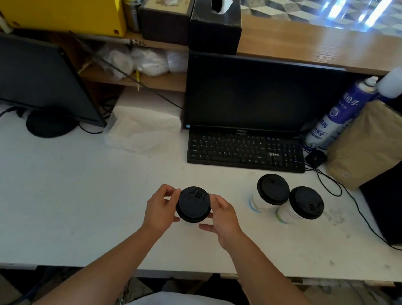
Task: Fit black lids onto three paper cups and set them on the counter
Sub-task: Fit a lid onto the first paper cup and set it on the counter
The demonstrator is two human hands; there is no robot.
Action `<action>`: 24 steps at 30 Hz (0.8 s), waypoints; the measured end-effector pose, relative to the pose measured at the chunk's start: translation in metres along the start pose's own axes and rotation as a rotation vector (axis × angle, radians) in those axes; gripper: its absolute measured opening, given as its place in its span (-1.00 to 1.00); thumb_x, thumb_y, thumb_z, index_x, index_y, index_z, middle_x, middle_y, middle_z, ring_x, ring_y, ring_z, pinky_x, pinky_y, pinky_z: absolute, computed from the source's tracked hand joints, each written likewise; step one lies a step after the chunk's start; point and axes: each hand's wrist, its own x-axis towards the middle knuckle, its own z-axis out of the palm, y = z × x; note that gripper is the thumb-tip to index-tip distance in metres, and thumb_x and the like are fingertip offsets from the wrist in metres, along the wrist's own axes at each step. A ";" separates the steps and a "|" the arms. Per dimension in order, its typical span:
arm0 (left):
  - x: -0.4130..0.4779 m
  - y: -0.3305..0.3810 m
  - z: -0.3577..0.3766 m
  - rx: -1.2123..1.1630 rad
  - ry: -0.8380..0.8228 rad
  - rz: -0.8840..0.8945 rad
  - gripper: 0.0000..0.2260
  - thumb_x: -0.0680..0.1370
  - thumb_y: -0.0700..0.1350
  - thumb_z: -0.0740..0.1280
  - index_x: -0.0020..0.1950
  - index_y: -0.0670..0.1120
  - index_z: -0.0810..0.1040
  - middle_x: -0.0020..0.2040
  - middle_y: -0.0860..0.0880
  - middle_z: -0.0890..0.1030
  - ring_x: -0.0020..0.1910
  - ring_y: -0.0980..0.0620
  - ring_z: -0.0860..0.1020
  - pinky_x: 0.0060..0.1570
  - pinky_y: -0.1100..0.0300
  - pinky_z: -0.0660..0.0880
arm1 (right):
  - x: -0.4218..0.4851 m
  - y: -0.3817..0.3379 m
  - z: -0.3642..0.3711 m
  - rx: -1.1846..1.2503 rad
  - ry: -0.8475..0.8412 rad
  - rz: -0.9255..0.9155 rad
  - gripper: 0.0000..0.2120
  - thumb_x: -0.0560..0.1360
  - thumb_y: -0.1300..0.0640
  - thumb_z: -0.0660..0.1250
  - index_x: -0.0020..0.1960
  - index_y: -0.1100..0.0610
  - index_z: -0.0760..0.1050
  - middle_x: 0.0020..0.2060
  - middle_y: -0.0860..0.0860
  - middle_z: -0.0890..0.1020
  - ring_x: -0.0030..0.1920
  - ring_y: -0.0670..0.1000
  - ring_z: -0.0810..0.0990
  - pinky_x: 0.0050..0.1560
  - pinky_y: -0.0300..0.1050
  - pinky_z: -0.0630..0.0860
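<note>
Black lid [193, 204] — left hand [161, 209] and right hand [224, 219] pinch its rim.

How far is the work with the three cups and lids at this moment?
Done: two paper cups with black lids stand side by side on the white counter. In hand: the left hand and right hand grip the third lid at its rim. Left: probably pressing it tight and letting go; I cannot tell whether it is fully seated.
</note>
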 end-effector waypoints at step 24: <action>-0.027 -0.003 -0.008 -0.354 -0.386 -0.081 -0.28 0.17 0.04 0.65 0.28 0.15 0.50 0.15 0.17 0.68 0.19 0.13 0.62 0.05 0.24 0.59 | -0.027 0.009 -0.005 0.156 -0.077 0.018 -0.80 0.68 0.04 0.22 0.07 0.14 0.55 0.13 0.07 0.66 0.11 0.12 0.63 0.03 0.04 0.62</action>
